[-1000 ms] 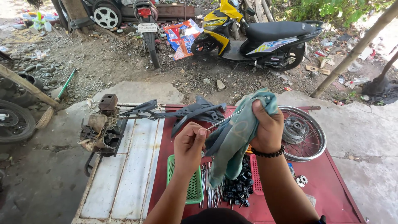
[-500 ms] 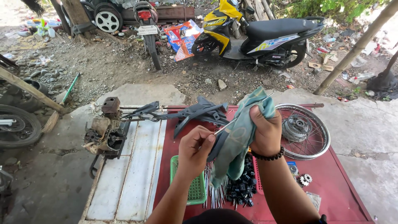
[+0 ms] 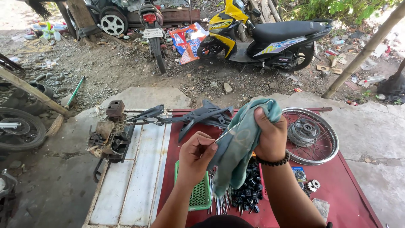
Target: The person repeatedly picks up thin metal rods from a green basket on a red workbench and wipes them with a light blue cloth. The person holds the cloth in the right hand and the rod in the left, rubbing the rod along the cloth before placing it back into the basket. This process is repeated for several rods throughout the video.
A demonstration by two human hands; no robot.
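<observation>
left hand: raised over the red table, thumb and fingers pinched on the near end of a thin metal spoke.
right hand: fist wrapped around a teal cloth, which covers the far part of the spoke; a dark bead bracelet sits on the wrist. the cloth hangs down between both hands.
below the hands: a green plastic basket, a bundle of loose spokes and a heap of small black parts, all on the red table.
right of the right hand: a spoked wheel rim lying flat; a small sprocket near it.
behind the hands: a dark plastic fairing piece.
left: a white tiled surface just beside the red table, with a dirty engine block at its far edge.
background: a yellow and black scooter on gravel.
</observation>
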